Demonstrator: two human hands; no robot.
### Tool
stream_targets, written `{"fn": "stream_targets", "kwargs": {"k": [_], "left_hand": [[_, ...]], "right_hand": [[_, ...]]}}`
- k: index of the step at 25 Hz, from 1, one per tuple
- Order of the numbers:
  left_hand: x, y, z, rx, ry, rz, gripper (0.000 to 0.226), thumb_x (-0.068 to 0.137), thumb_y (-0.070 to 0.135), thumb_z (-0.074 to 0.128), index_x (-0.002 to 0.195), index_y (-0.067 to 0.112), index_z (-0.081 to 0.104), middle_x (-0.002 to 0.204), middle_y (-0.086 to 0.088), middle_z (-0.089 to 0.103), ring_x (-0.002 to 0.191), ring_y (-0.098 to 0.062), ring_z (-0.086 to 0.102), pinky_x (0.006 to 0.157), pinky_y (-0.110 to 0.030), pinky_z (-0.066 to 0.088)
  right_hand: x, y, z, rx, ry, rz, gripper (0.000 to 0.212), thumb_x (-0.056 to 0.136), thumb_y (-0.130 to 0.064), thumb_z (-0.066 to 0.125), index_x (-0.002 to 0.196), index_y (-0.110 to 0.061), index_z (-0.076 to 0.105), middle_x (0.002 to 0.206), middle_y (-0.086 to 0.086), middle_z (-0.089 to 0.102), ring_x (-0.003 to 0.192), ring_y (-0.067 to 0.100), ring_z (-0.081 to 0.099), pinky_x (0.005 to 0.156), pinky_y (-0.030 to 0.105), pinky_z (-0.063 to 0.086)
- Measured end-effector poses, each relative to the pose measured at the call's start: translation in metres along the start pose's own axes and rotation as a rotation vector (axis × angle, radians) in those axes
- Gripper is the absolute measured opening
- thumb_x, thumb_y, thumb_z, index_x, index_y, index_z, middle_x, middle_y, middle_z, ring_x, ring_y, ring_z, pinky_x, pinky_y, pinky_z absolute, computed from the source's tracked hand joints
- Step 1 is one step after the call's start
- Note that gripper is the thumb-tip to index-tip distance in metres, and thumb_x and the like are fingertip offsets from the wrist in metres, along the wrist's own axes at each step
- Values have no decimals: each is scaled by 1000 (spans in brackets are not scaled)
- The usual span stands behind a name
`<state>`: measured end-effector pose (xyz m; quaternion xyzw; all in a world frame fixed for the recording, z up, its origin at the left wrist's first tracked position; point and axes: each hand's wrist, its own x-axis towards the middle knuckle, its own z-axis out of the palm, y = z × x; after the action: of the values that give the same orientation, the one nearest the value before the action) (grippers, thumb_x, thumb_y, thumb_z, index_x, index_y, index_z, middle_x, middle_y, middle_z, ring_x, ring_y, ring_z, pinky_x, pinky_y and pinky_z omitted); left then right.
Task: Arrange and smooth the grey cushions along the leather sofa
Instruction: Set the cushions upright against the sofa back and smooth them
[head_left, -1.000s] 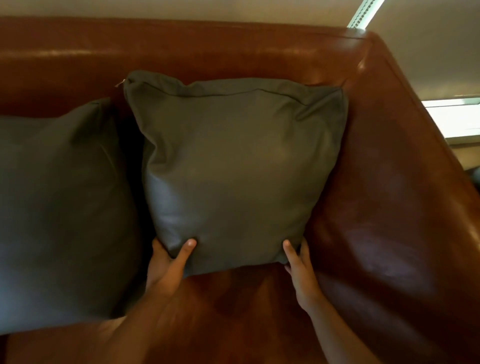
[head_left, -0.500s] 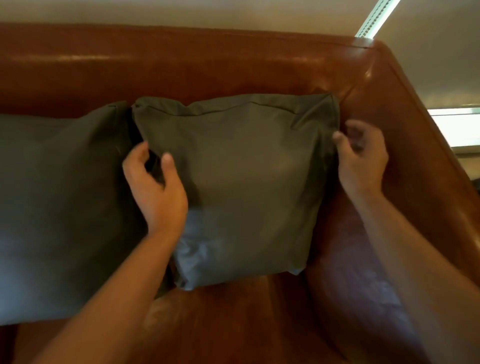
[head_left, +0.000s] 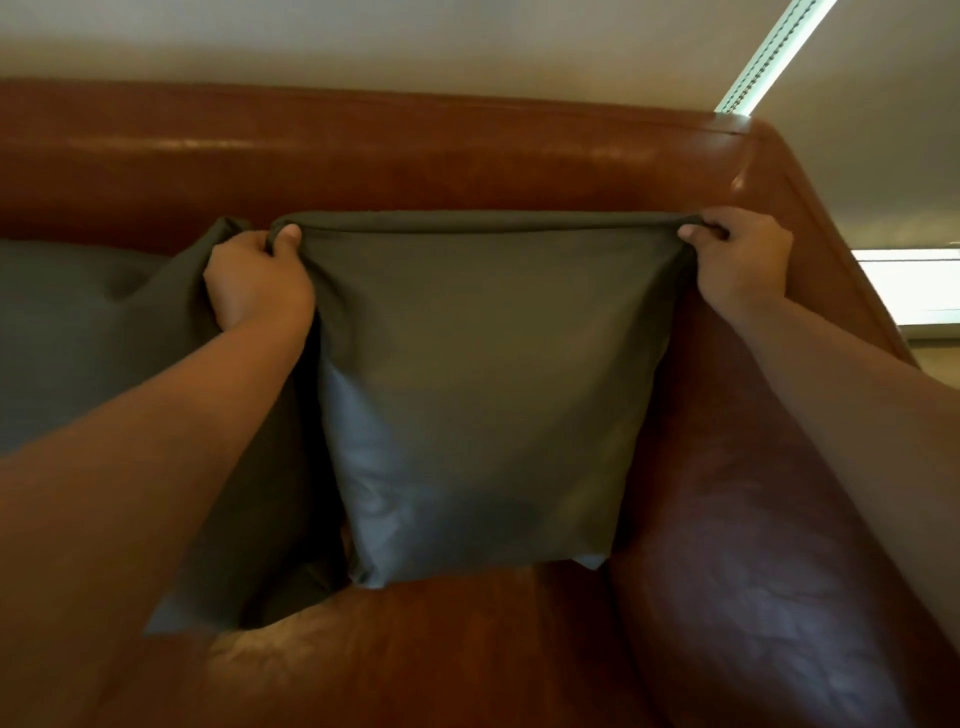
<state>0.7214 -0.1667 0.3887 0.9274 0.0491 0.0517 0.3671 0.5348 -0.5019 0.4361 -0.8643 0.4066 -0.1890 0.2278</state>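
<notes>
The left hand (head_left: 257, 283) is pinching the top left corner of the grey cushion (head_left: 483, 395), fingers curled round the cloth. The right hand (head_left: 740, 260) is gripping the top right corner likewise. The cushion is standing upright against the sofa (head_left: 415, 156) back, beside its armrest, with a second cushion (head_left: 88, 332) touching its left side.

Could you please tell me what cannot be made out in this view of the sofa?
Head view only:
Left cushion: cut off by the left edge, partly behind the left arm.
Fingers of the left hand and right hand: curled behind the right cushion's top corners.
Sofa: seat front runs off the bottom edge.
Gap between the cushions: too dark.
</notes>
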Motion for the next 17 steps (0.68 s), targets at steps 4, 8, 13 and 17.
{"fn": "stream_targets", "kwargs": {"k": [4, 8, 13, 17], "left_hand": [[-6, 11, 0, -119, 62, -82, 36, 98, 40, 48, 101, 9, 66, 105, -14, 68, 100, -29, 62, 83, -32, 44], [-110, 1, -18, -91, 109, 431, 49, 97, 38, 48, 138, 11, 45, 139, -16, 47, 130, -32, 44, 104, -37, 34], [-209, -56, 3, 348, -225, 1095, 69, 92, 62, 43, 150, 30, 25, 160, -4, 16, 150, -27, 7, 115, -60, 7], [-176, -55, 31, 493, -165, 1145, 73, 90, 71, 33, 152, 35, 16, 161, -5, 9, 148, -28, 3, 114, -60, -2]], "right_hand": [[-4, -3, 7, 46, 54, 133, 37, 99, -24, 54, 131, -8, 60, 135, 13, 57, 129, 27, 45, 106, 27, 35], [-11, 1, 12, 50, 94, 71, 36, 101, -28, 48, 130, -10, 60, 128, 11, 62, 123, 27, 51, 101, 28, 37], [-115, 22, 36, 81, 172, -289, 53, 98, -35, 49, 145, -10, 42, 151, 15, 38, 140, 30, 33, 116, 38, 28], [-223, 42, 86, -208, -117, -630, 67, 93, -59, 42, 151, -28, 27, 162, 11, 14, 149, 40, 7, 116, 63, 7]]}}
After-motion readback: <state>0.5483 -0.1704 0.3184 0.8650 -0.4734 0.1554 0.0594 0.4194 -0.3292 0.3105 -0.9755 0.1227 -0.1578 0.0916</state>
